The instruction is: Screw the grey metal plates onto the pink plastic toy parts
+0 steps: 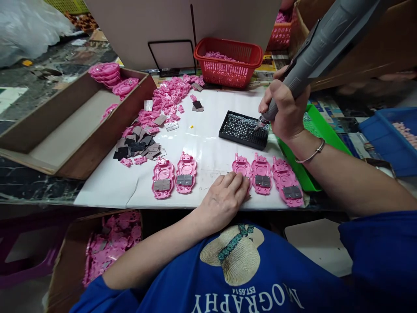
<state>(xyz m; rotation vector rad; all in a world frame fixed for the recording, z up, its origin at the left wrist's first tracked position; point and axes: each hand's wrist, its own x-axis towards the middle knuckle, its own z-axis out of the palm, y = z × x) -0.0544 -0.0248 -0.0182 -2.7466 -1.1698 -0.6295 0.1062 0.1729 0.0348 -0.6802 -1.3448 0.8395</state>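
Observation:
My right hand [288, 102] is closed round a grey electric screwdriver [299, 69], which slants down to the left. Its tip meets the black screw tray [224, 135], which is full of small screws. At the front edge of the white work surface, my left hand [224, 195] has its fingers bent over a pink plastic shell [241, 163], hiding its lower part. Two more shells lie to its right, a near pink shell [261, 167] and an outer pink shell [285, 178], both with grey plates. Another pair, including a plated pink shell [185, 169], lies farther left.
Loose pink parts [169, 98] and dark plates [140, 143] are heaped at left, beside a cardboard box [74, 152]. A red basket [228, 76] stands behind. Right of the screw tray are a green tray [314, 184] and a blue bin [384, 134].

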